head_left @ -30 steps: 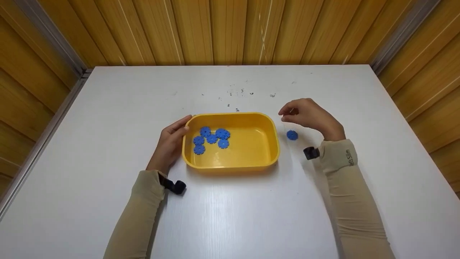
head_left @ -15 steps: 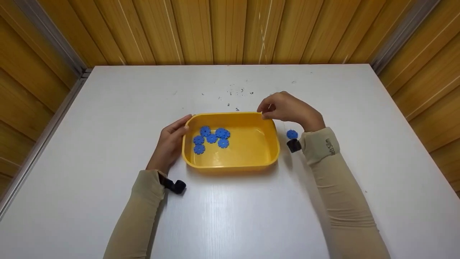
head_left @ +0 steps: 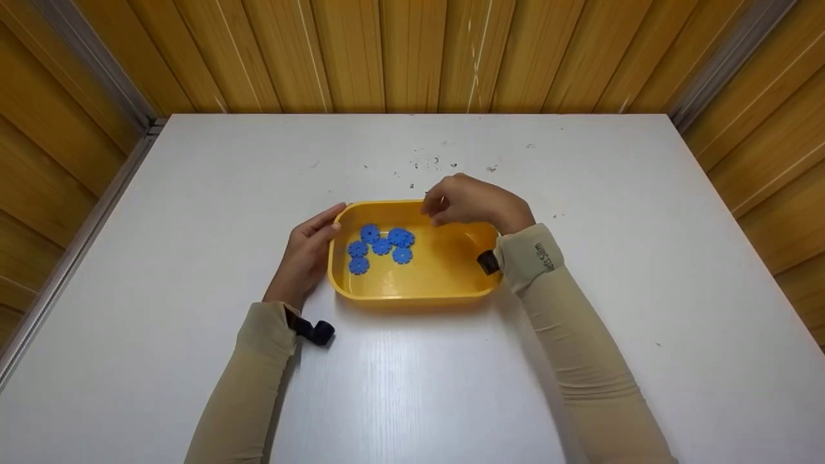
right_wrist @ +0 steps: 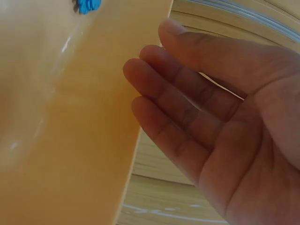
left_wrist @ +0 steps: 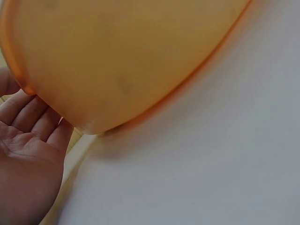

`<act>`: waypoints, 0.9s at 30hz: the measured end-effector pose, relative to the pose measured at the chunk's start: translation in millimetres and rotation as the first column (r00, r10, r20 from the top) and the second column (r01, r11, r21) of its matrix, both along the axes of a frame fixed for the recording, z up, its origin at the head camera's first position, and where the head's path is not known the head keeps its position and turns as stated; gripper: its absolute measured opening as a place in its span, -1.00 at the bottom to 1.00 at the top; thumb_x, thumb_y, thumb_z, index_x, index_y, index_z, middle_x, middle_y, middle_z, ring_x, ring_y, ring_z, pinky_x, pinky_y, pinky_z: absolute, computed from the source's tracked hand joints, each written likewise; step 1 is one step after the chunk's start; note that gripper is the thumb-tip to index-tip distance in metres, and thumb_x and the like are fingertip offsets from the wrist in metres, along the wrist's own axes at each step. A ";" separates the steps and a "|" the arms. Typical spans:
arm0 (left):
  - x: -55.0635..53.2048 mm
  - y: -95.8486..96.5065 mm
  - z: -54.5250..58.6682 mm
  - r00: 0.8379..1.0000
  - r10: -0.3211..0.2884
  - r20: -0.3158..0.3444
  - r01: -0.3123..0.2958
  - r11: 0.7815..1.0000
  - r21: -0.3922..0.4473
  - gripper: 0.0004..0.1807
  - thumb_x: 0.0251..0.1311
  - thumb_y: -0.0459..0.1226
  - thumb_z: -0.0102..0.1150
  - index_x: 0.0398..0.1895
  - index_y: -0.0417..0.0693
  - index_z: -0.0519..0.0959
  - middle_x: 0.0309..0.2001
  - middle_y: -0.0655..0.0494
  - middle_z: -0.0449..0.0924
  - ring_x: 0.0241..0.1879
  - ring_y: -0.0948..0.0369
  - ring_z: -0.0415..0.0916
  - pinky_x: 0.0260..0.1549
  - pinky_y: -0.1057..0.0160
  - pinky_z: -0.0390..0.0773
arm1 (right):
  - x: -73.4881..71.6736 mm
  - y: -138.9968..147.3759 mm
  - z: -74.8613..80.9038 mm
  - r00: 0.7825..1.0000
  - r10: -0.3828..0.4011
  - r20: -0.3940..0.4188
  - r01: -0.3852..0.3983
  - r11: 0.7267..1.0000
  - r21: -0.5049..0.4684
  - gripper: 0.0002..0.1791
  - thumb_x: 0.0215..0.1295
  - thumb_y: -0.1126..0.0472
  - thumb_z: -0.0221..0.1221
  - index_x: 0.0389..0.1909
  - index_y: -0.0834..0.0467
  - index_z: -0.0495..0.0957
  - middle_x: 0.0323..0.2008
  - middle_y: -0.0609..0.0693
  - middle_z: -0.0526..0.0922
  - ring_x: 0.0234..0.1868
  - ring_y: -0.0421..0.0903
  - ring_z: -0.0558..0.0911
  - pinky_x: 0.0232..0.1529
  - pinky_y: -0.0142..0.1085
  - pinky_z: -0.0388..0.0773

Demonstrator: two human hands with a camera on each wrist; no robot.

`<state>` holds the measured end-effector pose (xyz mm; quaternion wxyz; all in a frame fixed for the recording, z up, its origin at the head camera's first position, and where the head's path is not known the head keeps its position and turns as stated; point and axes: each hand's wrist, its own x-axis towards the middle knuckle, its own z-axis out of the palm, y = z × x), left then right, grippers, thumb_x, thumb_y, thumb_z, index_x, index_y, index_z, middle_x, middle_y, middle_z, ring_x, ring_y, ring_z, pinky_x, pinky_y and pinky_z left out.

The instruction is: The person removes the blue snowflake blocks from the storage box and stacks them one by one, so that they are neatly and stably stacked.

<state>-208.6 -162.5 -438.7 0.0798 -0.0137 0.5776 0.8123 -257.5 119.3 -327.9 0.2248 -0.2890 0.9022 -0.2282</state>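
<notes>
A yellow plastic tub [head_left: 412, 298] stands on the white table. Several blue notched discs [head_left: 402, 256] lie loosely grouped in its left half. My left hand [head_left: 305, 261] grips the tub's left end, thumb over the rim and fingers along the outside wall; the left wrist view shows those fingers [left_wrist: 35, 115] against the tub. Over the tub's far right part hovers my right hand [head_left: 474, 200]. In the right wrist view its fingers [right_wrist: 161, 93] are loosely bent with nothing between them, and a blue disc [right_wrist: 89, 5] shows at the top edge.
Yellow wood-look panels [head_left: 412, 58] rise behind the white table [head_left: 193, 212] and at both sides. Small dark marks dot the tabletop beyond the tub. Black wrist cameras [head_left: 320, 333] are strapped to both sleeves.
My right hand has moved left from beside the tub to over its inside. A blue disc on the table right of the tub is now hidden under my right arm. The left hand stays put.
</notes>
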 end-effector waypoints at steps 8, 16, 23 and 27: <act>0.8 0.9 -0.8 1.000 -0.007 -0.010 0.007 1.000 -0.002 -0.51 0.34 -0.38 0.00 0.35 -0.14 0.35 0.37 0.06 0.34 0.39 0.25 0.24 0.35 0.32 0.28 | 0.9 -22.4 -12.3 0.999 0.025 0.030 -0.026 0.999 0.035 -0.68 0.25 0.26 0.24 0.03 0.18 0.62 -0.01 0.06 0.67 -0.02 -0.02 0.61 0.10 -0.17 0.58; 0.6 0.7 -1.3 1.000 0.001 -0.013 -0.001 1.000 -0.013 -0.51 0.34 -0.38 0.01 0.34 -0.13 0.36 0.38 0.06 0.33 0.40 0.24 0.22 0.37 0.31 0.26 | -1.2 -39.7 -25.3 0.999 0.041 0.032 -0.043 0.996 0.079 -0.64 0.25 0.28 0.23 0.09 0.15 0.60 0.03 0.04 0.66 0.01 -0.04 0.61 0.15 -0.20 0.57; 0.1 2.4 -2.6 1.000 0.012 -0.021 -0.012 0.999 -0.030 -0.49 0.32 -0.39 0.02 0.35 -0.17 0.34 0.39 0.02 0.31 0.42 0.23 0.19 0.39 0.30 0.22 | -0.6 -49.5 -35.6 0.997 0.058 0.055 -0.063 0.993 0.097 -0.60 0.31 0.28 0.17 0.17 0.16 0.54 0.06 0.03 0.63 0.02 -0.04 0.53 0.23 -0.20 0.50; -0.2 2.4 -1.9 1.000 0.011 -0.018 -0.011 0.999 -0.036 -0.49 0.33 -0.38 0.01 0.35 -0.15 0.34 0.38 0.05 0.32 0.41 0.24 0.19 0.39 0.30 0.23 | 1.3 -52.5 -38.4 0.995 0.055 0.084 -0.061 0.996 0.066 -0.61 0.35 0.29 0.11 0.19 0.15 0.53 0.05 0.05 0.63 -0.04 -0.04 0.57 0.19 -0.21 0.54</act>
